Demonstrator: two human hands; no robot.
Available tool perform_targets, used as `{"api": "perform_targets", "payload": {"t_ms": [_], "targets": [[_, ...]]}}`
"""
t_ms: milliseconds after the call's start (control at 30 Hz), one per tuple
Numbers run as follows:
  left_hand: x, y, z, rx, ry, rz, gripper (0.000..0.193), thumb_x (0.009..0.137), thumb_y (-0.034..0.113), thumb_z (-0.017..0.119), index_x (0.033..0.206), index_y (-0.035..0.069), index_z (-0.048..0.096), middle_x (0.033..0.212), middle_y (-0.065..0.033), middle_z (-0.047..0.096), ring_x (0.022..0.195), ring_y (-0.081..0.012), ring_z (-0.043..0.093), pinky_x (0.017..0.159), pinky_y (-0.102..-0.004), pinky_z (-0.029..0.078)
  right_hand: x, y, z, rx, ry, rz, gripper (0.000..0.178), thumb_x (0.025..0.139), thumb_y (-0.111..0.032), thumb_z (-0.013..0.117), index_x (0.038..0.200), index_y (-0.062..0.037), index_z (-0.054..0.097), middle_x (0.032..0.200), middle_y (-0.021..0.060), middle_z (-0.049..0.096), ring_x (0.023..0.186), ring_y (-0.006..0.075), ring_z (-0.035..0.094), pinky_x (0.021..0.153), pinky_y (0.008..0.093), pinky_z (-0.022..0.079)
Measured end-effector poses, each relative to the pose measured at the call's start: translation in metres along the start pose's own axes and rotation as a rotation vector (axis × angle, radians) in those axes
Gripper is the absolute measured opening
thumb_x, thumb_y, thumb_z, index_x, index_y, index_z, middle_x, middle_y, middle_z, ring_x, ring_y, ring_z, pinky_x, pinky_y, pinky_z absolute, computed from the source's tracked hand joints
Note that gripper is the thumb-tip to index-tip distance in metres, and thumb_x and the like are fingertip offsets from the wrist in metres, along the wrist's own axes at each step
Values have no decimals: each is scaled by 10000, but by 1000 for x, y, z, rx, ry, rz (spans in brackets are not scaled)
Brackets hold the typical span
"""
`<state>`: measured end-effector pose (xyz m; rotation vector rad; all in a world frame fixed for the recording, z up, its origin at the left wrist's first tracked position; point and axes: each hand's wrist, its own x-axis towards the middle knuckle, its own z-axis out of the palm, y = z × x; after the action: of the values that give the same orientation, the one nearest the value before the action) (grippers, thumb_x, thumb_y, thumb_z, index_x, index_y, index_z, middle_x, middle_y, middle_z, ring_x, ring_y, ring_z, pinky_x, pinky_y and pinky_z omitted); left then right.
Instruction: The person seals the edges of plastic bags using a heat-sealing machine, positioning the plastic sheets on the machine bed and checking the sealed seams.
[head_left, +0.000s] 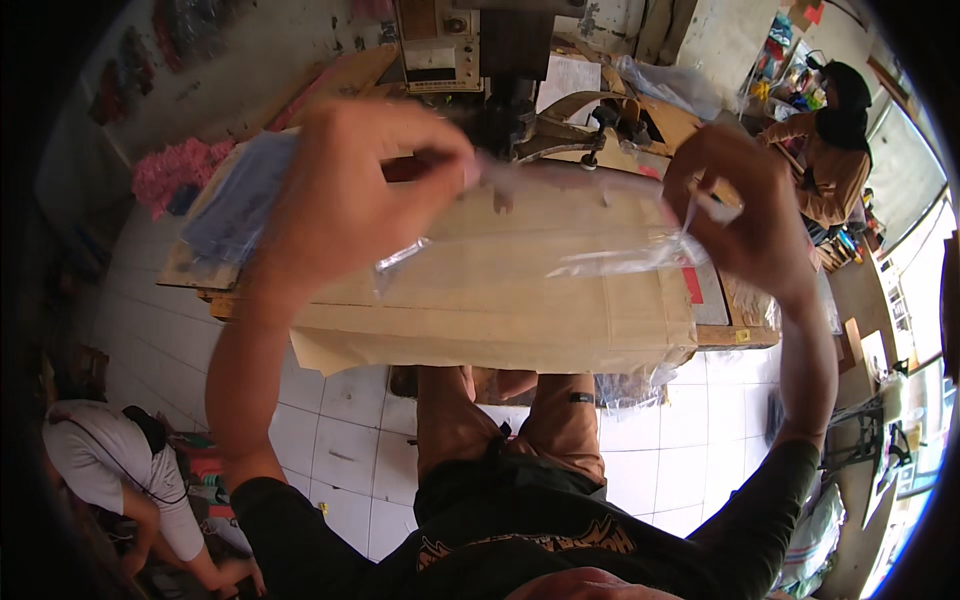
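Between my hands a clear plastic sheet (pixel 590 262) is stretched above the work table, slightly blurred by motion. It may be a flat bag; I cannot tell. My left hand (pixel 375 185) pinches its upper left part between thumb and fingers. On the other side my right hand (pixel 738 200) is closed on the right edge, fingers curled. Under the plastic lies brown paper (pixel 480 335) covering the table top and hanging over its front edge. Just beyond the plastic stands the dark metal head of a machine (pixel 512 110), with a curved arm (pixel 565 140) to its right.
A stack of bluish plastic sheets (pixel 240 205) lies at the table's left, beside a pink bundle (pixel 175 175). A control box with a dial (pixel 440 50) stands at the back. One person (pixel 840 150) is at the far right, another (pixel 130 470) bends down at lower left.
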<state>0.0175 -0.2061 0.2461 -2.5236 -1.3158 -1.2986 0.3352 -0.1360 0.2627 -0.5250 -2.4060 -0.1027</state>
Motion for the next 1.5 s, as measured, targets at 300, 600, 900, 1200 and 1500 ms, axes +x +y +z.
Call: {"api": "perform_targets", "payload": {"t_ms": [300,600,900,1200,1500], "targets": [[65,3,-51,-471,-273,-394,188,909,150,736,983,-21,709,906,-104,735,819,-154,726,755,-282,601,63,41,-59,316,-294,279,155,865,-139,712,895,8,673,922,123,734,883,165,695,787,304,546],[69,-30,-26,-524,-368,-389,213,908,172,736,1020,6,662,886,-90,721,817,-157,732,766,-289,613,58,56,-29,507,-323,358,186,858,-199,714,945,-37,685,869,52,746,767,110,714,674,247,551],[68,-58,0,-546,-359,-400,223,925,181,712,1061,17,648,888,-98,735,769,-150,729,732,-280,594,50,75,-18,658,-370,444,307,933,-201,658,1201,-57,700,920,72,763,795,138,741,713,258,584],[60,-70,5,-613,-373,-443,287,957,174,695,1167,-13,634,955,-140,728,858,-218,751,760,-322,612,48,93,7,613,-410,313,339,919,-185,679,1229,-49,680,894,54,757,692,98,635,642,253,525],[0,-114,26,-1164,-275,-298,658,974,401,671,1454,11,446,1124,-219,701,1033,-287,724,896,-383,591,19,83,17,641,-301,410,374,902,-144,685,1249,-11,644,838,41,726,658,76,593,597,235,483]]}}
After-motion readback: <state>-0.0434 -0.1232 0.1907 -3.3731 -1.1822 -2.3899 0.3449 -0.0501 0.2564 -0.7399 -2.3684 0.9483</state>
